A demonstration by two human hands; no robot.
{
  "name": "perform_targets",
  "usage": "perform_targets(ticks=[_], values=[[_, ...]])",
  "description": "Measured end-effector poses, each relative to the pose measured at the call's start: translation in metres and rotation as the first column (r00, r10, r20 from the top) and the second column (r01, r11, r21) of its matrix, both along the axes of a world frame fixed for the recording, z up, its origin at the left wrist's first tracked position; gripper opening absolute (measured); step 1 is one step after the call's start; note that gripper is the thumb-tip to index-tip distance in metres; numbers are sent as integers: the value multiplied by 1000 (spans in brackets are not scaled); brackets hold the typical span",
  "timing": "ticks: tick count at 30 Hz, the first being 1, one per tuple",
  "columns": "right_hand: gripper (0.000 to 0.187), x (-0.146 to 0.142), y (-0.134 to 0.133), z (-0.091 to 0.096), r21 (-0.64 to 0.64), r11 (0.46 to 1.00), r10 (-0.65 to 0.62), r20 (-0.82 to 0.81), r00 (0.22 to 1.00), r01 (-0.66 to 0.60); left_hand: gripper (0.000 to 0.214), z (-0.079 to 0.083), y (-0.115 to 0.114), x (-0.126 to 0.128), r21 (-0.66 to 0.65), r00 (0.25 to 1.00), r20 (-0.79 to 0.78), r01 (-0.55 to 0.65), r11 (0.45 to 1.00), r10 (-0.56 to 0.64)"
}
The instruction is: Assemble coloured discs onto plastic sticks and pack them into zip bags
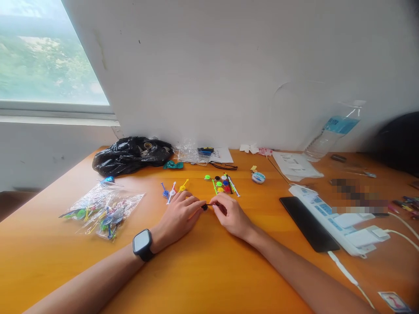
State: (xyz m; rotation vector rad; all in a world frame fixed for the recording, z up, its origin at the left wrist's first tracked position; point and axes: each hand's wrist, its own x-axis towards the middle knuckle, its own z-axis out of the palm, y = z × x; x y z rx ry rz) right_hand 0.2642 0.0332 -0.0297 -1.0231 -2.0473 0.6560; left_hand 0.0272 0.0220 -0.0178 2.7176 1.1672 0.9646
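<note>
My left hand, with a black watch on its wrist, holds a small round black plastic disc at its fingertips. In a pinch, my right hand has the end of a thin black plastic stick that meets the disc; whether the two are joined, I cannot tell. Just beyond my left hand lie arrow-shaped spinners on round bases, among them a blue one and a yellow one. Past my right hand is a group of loose coloured discs and arrow sticks.
Clear bags of coloured plastic parts lie at left, with a black plastic bag behind. On the right are a phone, a power strip with cables, and a water bottle. A small round container sits farther back.
</note>
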Motion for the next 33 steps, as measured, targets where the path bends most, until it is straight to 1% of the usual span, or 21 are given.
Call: perform_targets(ticks=[3, 11, 16, 24, 27, 31, 33], values=[[15, 0, -1, 1, -6, 1000, 19, -3, 1000, -19, 23, -1, -1, 1, 14, 1000, 6, 26, 1000, -26], [15, -2, -1, 2, -5, 999, 35, -18, 999, -35, 17, -3, -1, 1, 7, 999, 27, 41, 999, -41], [15, -1, -1, 0, -10, 1000, 26, 3, 1000, -26, 11, -1, -3, 5, -60, 998, -17, 52, 997, -53], [16, -3, 0, 2, 3, 1000, 26, 18, 999, -26, 20, 0, -5, 9, -137, 998, -8, 65, 988, -67], [16, -3, -1, 1, 7, 1000, 27, 21, 999, -28, 17, 2, -5, 10, -143, 997, -3, 75, 987, -76], [14, -4, -1, 2, 9, 1000, 28, 16, 999, -29, 11, 3, -7, 11, -122, 997, -34, 65, 990, -70], [12, -4, -1, 3, -5, 1000, 16, 8, 1000, -16, 14, 2, -7, 10, -128, 998, -25, 52, 990, -56]])
